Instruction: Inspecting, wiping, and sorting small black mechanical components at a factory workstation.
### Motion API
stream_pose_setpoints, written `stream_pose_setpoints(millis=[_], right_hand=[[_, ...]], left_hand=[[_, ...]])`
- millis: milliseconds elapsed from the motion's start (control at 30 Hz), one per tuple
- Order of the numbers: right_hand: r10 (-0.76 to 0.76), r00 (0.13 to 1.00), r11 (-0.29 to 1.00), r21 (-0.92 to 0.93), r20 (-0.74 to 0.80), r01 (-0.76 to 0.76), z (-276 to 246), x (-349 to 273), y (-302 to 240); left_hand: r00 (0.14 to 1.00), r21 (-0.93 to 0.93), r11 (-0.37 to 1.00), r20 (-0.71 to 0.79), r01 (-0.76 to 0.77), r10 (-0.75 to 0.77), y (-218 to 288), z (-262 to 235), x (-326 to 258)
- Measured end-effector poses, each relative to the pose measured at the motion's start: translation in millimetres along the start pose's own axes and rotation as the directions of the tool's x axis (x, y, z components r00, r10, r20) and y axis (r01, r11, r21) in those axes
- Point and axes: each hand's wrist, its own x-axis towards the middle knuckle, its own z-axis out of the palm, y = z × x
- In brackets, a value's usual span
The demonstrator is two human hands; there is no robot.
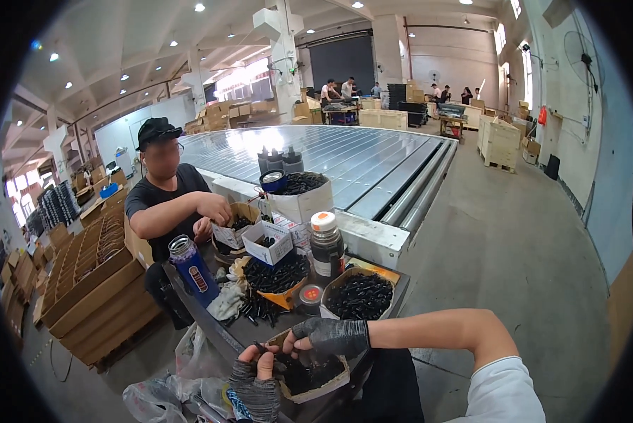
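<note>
Left hand [254, 386] and right hand [328, 337] pinch a small black part [261, 347], axis unclear.

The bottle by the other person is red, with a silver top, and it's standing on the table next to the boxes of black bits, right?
Not quite: the bottle is blue, not red. The head view shows it standing on the table, silver top up, near the other person and the boxes of black bits.

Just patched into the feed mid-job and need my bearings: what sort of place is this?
Most likely a factory or assembly workshop: a long metal conveyor table, stacked cardboard cartons, and open boxes of small black parts on the bench where both gloved hands work.
</note>
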Motion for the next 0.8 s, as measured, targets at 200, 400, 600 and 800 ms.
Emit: stream_pose_setpoints(millis=[200,400,600,800], right_hand=[[0.046,0.992,0.986,-0.166,0.119,-0.025,5,5,-10],[0.031,0.995,0.99,-0.142,0.09,-0.018,-2,0,-9],[0.067,0.996,0.985,-0.157,-0.059,-0.076,11,0,-23],[-0.039,0.99,0.969,-0.247,-0.139,0.004,12,5,-16]], left_hand=[[1.0,-0.02,1.0,0.01,0.007,-0.007,-6,-13,0],[0.999,0.007,1.0,0.038,-0.017,0.017,-10,-13,2],[0.997,0.11,0.992,0.059,-0.057,0.051,-13,-23,2],[0.995,0.031,0.998,0.076,-0.06,0.057,-14,-20,1]])
